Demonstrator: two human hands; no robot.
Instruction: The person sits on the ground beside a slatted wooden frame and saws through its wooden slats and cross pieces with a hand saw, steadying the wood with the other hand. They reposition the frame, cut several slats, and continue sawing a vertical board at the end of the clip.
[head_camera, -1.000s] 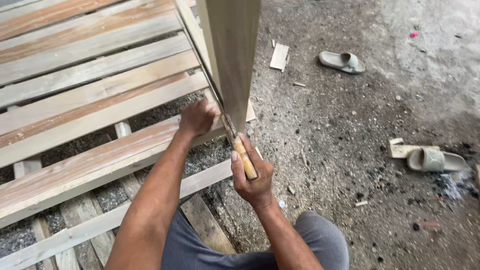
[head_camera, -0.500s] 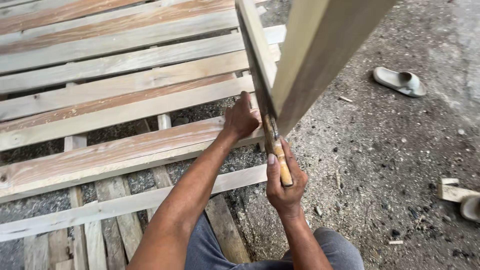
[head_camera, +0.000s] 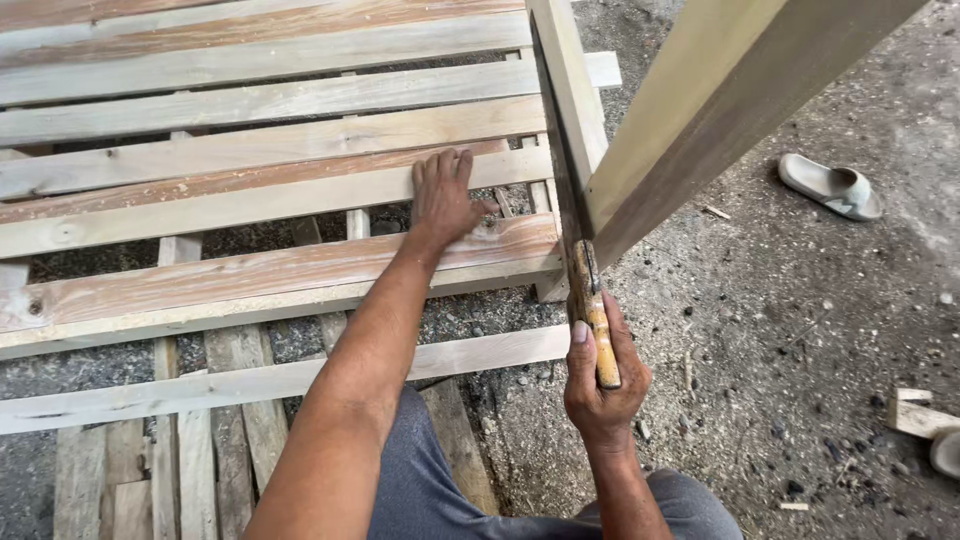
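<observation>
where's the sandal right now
In the head view, the pale sandal lies on the gritty ground at the right, beyond the upright plank being sawn.

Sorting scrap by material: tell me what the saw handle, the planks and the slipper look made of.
Saw handle: likely wood, smooth amber, probably varnished. Planks: raw unfinished timber, visible grain, knots and reddish streaks. Slipper: apparently moulded foam or rubber, matte pale grey.

handsaw (head_camera: 590, 310): wooden handle, orange-tan, worn, gripped in a closed fist; dark thin blade rising steeply away between two pale upright boards. pallet plank (head_camera: 250, 275): reddish-streaked pale timber, lying flat and crosswise on the slatted frame, an open palm pressed on its right end.
</observation>
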